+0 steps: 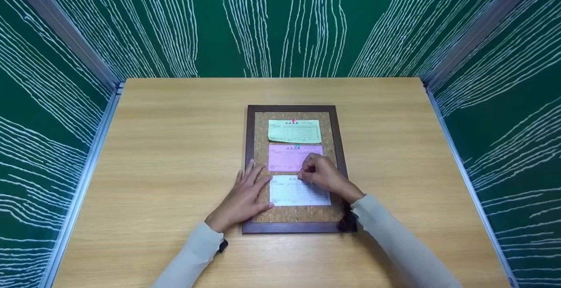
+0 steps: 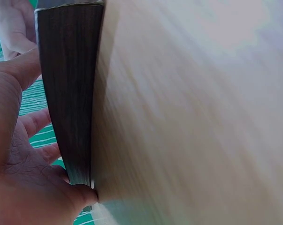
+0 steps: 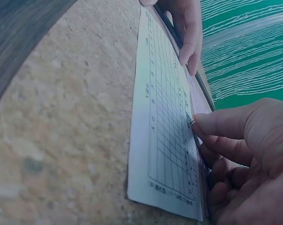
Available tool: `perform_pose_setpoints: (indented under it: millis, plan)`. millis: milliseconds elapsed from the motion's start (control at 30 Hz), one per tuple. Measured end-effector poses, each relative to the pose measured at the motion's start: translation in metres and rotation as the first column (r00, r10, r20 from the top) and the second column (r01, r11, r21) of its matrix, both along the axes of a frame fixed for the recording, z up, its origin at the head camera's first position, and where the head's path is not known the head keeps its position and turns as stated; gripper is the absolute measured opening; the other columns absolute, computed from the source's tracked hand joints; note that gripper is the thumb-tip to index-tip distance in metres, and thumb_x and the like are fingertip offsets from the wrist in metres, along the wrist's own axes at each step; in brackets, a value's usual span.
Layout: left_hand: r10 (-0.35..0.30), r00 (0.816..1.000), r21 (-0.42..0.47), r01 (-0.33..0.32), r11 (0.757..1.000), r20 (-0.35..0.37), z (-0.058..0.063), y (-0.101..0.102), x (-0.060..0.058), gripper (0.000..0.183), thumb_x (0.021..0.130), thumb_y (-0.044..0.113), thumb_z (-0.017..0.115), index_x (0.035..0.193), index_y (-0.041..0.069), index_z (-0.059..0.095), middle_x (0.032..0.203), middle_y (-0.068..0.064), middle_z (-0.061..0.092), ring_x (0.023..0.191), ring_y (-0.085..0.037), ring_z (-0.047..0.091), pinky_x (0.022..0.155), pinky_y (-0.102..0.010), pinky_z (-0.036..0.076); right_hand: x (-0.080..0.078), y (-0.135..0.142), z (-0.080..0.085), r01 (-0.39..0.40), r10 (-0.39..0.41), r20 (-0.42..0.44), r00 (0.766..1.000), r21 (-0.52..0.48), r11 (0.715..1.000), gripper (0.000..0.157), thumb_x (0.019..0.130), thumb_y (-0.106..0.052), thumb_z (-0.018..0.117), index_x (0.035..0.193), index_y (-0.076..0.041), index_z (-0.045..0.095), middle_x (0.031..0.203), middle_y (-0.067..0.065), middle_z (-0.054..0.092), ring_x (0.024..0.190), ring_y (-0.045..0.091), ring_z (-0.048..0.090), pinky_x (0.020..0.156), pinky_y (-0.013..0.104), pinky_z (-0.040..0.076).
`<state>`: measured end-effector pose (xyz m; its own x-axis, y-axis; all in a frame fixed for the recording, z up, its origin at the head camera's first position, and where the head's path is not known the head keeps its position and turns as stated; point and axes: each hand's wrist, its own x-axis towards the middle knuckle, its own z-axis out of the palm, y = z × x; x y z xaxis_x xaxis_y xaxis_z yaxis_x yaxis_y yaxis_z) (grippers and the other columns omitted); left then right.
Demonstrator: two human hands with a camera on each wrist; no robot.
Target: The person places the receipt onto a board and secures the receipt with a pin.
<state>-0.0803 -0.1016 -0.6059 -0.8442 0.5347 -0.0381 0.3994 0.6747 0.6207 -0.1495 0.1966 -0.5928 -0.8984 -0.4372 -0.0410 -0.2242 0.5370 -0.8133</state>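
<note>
A cork board (image 1: pixel 289 214) in a dark wooden frame lies on the table. On its lower part is a white printed form (image 1: pixel 285 193), with my left hand (image 1: pixel 243 196) spread over the frame's left side. The left thumb and index finger touch the form's left edge. My right hand (image 1: pixel 322 174) pinches a small orange-tipped pin (image 3: pixel 194 117) at the form's top edge; the fingertips mostly hide it. Above lie a pink form (image 1: pixel 285 161) with a green pushpin (image 1: pixel 297 146) and a pale green form (image 1: pixel 293 132) with a pink pushpin (image 1: pixel 293 121).
The board rests near the middle of a light wooden table (image 1: pixel 175 147). Green walls (image 1: pixel 280 25) with white wavy lines stand at the back and both sides. The dark frame side (image 2: pixel 68 93) rises above the tabletop in the left wrist view.
</note>
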Motion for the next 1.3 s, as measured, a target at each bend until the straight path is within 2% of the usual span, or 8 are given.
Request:
perform_pose_setpoints:
  millis: [333, 733, 1033, 1300]
  plan:
    - [0.001, 1.000, -0.016, -0.001, 1.000, -0.025, -0.001, -0.002, 0.000, 0.080, 0.098, 0.045, 0.081, 0.163, 0.011, 0.051, 0.180, -0.019, 0.024, 0.169, -0.044, -0.001, 0.132, -0.071, 0.007, -0.001, -0.005, 0.003, 0.015, -0.016, 0.023, 1.000, 0.033, 0.999, 0.017, 0.094, 0.000, 0.082, 0.079, -0.006, 0.081, 0.089, 0.001, 0.067, 0.086, 0.016, 0.056, 0.075, 0.025, 0.045]
    - [0.005, 1.000, 0.005, -0.005, 1.000, -0.010, -0.001, -0.003, 0.001, 0.080, 0.099, 0.045, 0.081, 0.165, 0.012, 0.050, 0.181, -0.019, 0.022, 0.170, -0.043, -0.002, 0.132, -0.071, 0.005, -0.002, -0.008, 0.004, 0.040, -0.042, 0.035, 0.999, 0.058, 0.998, 0.018, 0.093, 0.001, 0.085, 0.078, -0.006, 0.079, 0.088, 0.001, 0.066, 0.085, 0.016, 0.056, 0.074, 0.028, 0.045]
    - [0.003, 1.000, -0.002, -0.003, 1.000, -0.015, 0.000, -0.001, 0.000, 0.081, 0.098, 0.045, 0.081, 0.165, 0.011, 0.051, 0.182, -0.018, 0.021, 0.170, -0.043, -0.002, 0.132, -0.070, 0.006, 0.002, -0.004, 0.001, 0.009, -0.003, -0.097, 0.995, 0.065, 0.998, 0.016, 0.090, 0.003, 0.083, 0.077, -0.006, 0.079, 0.086, 0.002, 0.066, 0.083, 0.016, 0.057, 0.075, 0.029, 0.045]
    - [0.000, 1.000, -0.001, 0.000, 1.000, -0.018, 0.000, 0.000, -0.001, 0.079, 0.098, 0.044, 0.082, 0.163, 0.009, 0.053, 0.181, -0.018, 0.023, 0.169, -0.044, -0.002, 0.132, -0.071, 0.006, 0.007, -0.001, -0.006, -0.006, 0.024, -0.189, 0.982, 0.095, 0.995, 0.013, 0.094, -0.004, 0.084, 0.083, -0.009, 0.079, 0.089, -0.001, 0.065, 0.085, 0.015, 0.055, 0.077, 0.033, 0.046]
